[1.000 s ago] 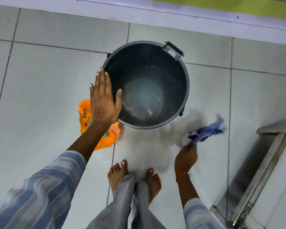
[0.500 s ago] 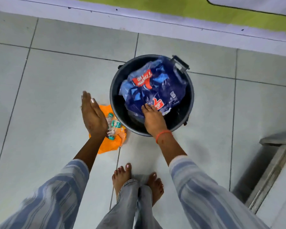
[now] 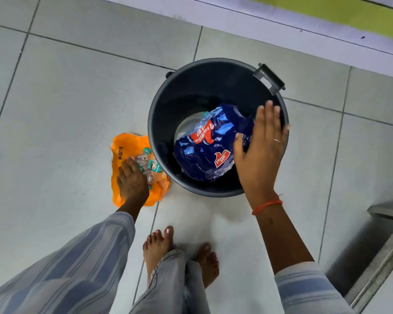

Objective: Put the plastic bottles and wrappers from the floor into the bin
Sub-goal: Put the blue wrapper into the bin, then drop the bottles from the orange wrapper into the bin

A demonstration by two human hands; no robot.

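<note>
I found the left hand [image 3: 132, 181] curled over the crushed clear plastic bottles [image 3: 148, 165] on the orange plastic wrapper [image 3: 123, 150], grip unconfirmed. The round dark grey plastic bin [image 3: 159, 123] stood just right of it. The right hand [image 3: 259, 152] hovered spread above the blue wrapper [image 3: 204, 150] inside.

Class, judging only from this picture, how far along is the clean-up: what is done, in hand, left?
Done: the blue wrapper lies in the bin; the right hand is open above it. In hand: the left hand reaches the crushed bottle. Left: bottle and orange wrapper, on the floor.
</note>
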